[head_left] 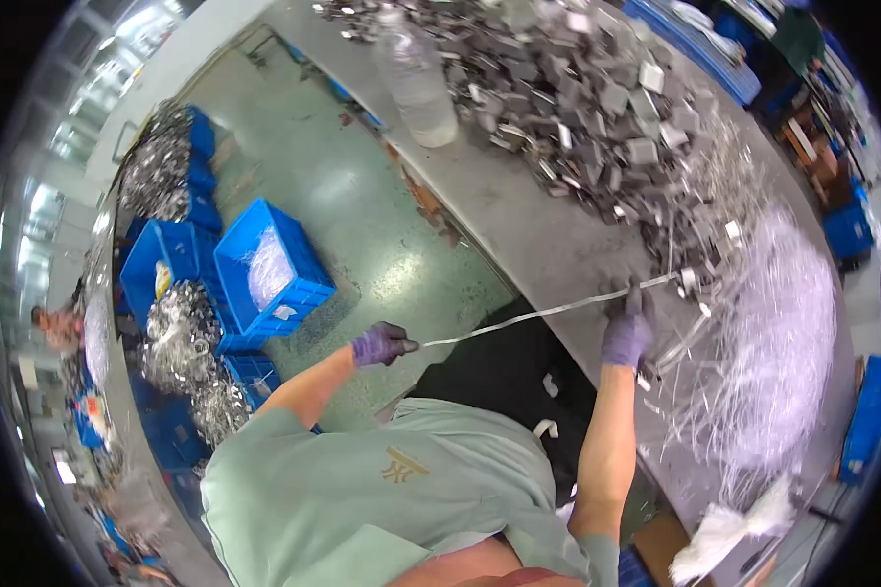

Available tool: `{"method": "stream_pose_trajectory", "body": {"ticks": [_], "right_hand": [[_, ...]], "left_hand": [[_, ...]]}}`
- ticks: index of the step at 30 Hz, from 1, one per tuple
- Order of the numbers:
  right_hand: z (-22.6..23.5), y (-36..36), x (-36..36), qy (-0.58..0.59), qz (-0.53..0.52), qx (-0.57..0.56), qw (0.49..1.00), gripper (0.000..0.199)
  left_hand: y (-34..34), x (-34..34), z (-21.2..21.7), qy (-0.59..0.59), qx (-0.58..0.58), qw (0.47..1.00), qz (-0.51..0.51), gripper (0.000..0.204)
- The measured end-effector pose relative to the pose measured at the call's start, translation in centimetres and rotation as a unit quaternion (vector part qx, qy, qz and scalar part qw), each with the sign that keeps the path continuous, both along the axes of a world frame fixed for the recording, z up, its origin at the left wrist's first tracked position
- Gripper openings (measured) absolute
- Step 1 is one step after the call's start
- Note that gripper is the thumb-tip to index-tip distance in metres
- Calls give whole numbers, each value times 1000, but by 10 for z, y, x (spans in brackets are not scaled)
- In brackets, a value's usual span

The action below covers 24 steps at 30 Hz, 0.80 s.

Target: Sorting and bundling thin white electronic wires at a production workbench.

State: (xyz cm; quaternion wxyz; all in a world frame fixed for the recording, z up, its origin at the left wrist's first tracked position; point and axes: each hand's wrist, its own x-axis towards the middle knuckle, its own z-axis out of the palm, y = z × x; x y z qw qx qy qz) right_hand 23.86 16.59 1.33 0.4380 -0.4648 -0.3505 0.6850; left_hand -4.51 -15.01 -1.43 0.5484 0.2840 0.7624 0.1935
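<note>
A long pale narrow strip (548, 310) runs between my two hands, sagging slightly along its length. Its left end is pinched in my left hand (384, 344), which wears a purple glove with dark fingers and is out over the floor, left of the bench. Farther right, above the bench top, my right hand (628, 333), gloved the same way, has its fingers closed on the strip near the other end. Small shiny metal pieces (688, 282) lie at that end; whether they are joined to the strip I cannot tell.
Many small grey metal blocks (597, 98) are heaped on the grey bench (548, 235), beside a clear plastic bottle (416, 83). Right of my right hand lies a tangle of clear strips (768, 352). Blue crates (299, 289) with strips and metal parts stand left on the green floor.
</note>
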Motion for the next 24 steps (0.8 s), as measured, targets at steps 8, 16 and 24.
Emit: {"method": "stream_pose_trajectory", "body": {"ticks": [8, 16, 24], "right_hand": [[43, 19, 11, 12, -78, 106, 991, 32], [55, 15, 23, 70, -140, 117, 981, 27], [64, 10, 27, 21, -111, 120, 986, 27]], "left_hand": [[-16, -20, -20, 64, 48, 996, 43, 38], [-10, -25, -27, 53, 98, 989, 101, 38], [-14, -29, -26, 49, 113, 988, 97, 38]]}}
